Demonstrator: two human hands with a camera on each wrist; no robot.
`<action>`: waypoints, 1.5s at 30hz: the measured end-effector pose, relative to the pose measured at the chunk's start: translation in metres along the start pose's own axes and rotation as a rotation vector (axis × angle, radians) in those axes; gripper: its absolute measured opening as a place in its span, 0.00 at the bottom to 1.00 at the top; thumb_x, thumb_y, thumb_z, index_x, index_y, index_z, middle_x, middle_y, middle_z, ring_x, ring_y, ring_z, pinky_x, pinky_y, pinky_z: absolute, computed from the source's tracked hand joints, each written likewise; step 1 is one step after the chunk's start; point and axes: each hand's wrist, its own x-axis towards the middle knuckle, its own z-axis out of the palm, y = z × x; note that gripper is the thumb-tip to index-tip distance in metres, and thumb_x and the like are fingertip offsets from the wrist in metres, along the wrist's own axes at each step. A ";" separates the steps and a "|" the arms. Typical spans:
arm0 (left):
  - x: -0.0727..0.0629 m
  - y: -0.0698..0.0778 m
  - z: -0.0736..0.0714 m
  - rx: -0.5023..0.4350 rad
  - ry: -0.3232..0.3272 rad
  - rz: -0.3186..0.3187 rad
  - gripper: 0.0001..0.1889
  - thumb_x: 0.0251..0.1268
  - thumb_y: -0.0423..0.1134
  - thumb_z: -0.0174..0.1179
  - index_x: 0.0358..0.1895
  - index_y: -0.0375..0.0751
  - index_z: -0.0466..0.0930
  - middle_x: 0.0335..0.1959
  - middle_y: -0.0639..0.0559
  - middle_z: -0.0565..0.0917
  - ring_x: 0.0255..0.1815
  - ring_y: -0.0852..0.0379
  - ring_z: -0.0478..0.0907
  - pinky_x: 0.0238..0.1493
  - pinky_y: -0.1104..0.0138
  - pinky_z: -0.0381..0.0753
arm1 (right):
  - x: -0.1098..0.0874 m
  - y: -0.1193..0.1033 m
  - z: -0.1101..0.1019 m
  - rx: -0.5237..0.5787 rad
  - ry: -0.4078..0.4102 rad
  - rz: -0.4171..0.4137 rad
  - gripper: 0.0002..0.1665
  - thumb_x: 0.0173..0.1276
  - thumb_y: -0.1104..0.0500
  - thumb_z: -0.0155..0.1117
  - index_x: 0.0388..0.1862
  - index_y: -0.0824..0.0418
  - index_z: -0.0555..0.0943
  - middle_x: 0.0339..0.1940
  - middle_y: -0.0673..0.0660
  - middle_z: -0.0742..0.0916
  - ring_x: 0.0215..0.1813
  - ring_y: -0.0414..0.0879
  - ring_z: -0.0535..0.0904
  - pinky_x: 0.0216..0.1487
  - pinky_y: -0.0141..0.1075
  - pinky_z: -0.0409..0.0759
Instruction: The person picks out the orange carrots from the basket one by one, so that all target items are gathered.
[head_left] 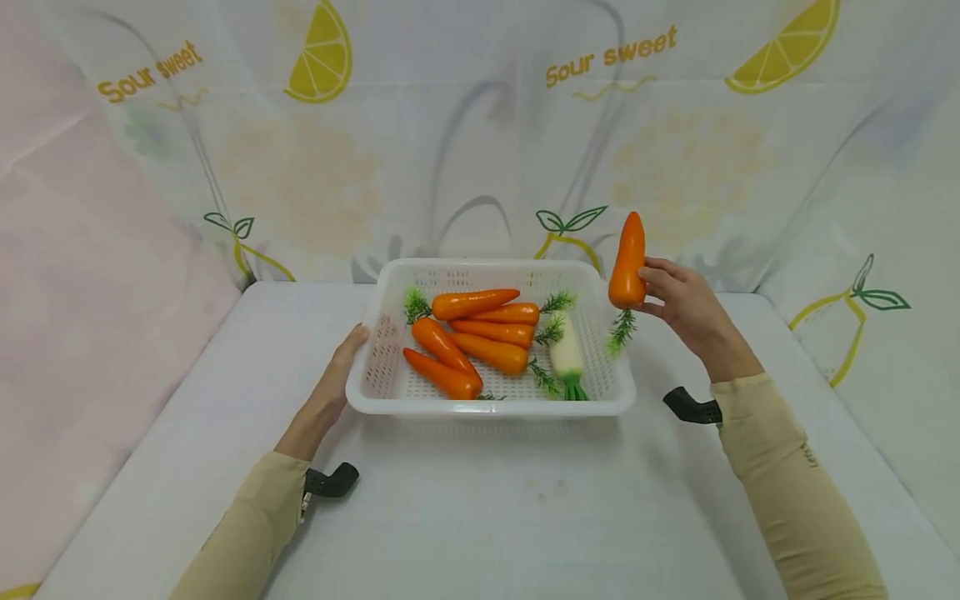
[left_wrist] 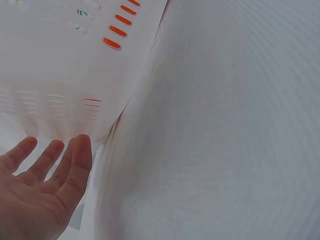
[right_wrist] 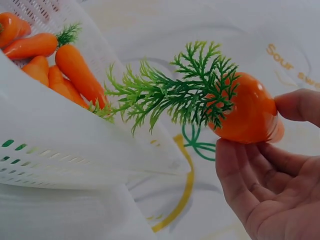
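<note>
My right hand (head_left: 686, 304) pinches an orange toy carrot (head_left: 628, 260) between thumb and fingers, right of the basket. Its tip points up and its green leaves (right_wrist: 170, 97) hang toward the basket's right rim. On the white plastic basket (head_left: 491, 407), my left hand (head_left: 330, 379) rests against the left side. The left wrist view shows its fingers (left_wrist: 80, 160) extended, fingertips at the slotted wall. Several orange carrots (head_left: 491, 352) with green tops lie inside the basket, together with one white radish (head_left: 566, 346) on the right.
The basket stands on a table with a white cloth (head_left: 480, 508). Behind it hangs a printed curtain (head_left: 420, 167) with lemon drawings, and more cloth closes both sides. Each wrist carries a black camera mount (head_left: 333, 481).
</note>
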 end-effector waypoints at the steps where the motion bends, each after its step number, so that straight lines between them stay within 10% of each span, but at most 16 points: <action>1: -0.001 0.000 -0.001 0.000 0.002 0.000 0.35 0.72 0.62 0.24 0.77 0.51 0.38 0.76 0.41 0.46 0.77 0.39 0.41 0.71 0.38 0.37 | 0.001 0.000 0.000 0.024 -0.001 0.006 0.37 0.72 0.50 0.54 0.72 0.68 0.56 0.55 0.49 0.76 0.50 0.40 0.76 0.47 0.28 0.80; 9: -0.003 -0.001 -0.005 -0.030 -0.001 0.020 0.34 0.72 0.62 0.25 0.76 0.53 0.42 0.74 0.41 0.53 0.74 0.41 0.48 0.70 0.39 0.40 | 0.000 0.009 -0.008 0.127 -0.050 0.014 0.37 0.73 0.50 0.52 0.71 0.67 0.54 0.55 0.48 0.74 0.49 0.39 0.75 0.48 0.28 0.79; 18: -0.002 -0.003 0.000 -0.018 0.016 0.009 0.34 0.72 0.63 0.25 0.76 0.54 0.41 0.73 0.41 0.56 0.73 0.41 0.53 0.71 0.40 0.46 | 0.001 0.017 -0.027 0.209 -0.116 -0.039 0.13 0.76 0.56 0.47 0.51 0.56 0.77 0.45 0.47 0.81 0.44 0.40 0.78 0.48 0.30 0.79; 29: -0.001 -0.001 0.002 -0.012 0.017 -0.002 0.34 0.72 0.62 0.25 0.76 0.53 0.41 0.73 0.39 0.55 0.73 0.39 0.52 0.70 0.40 0.46 | 0.002 0.032 -0.041 0.184 -0.113 0.046 0.11 0.75 0.57 0.47 0.52 0.57 0.73 0.45 0.47 0.81 0.44 0.41 0.79 0.47 0.30 0.79; 39: -0.003 -0.002 0.001 -0.007 0.024 0.001 0.33 0.73 0.60 0.25 0.76 0.50 0.40 0.73 0.38 0.54 0.73 0.38 0.52 0.71 0.40 0.45 | 0.004 0.052 -0.041 -0.007 -0.068 0.217 0.35 0.73 0.48 0.51 0.70 0.66 0.56 0.48 0.44 0.77 0.43 0.36 0.78 0.46 0.27 0.79; 45: -0.002 -0.001 0.000 -0.020 0.017 0.000 0.33 0.72 0.61 0.25 0.76 0.53 0.41 0.71 0.38 0.57 0.71 0.39 0.55 0.70 0.40 0.47 | 0.008 0.063 -0.036 -0.237 -0.075 0.304 0.45 0.72 0.43 0.50 0.75 0.67 0.48 0.70 0.62 0.64 0.58 0.47 0.71 0.49 0.27 0.79</action>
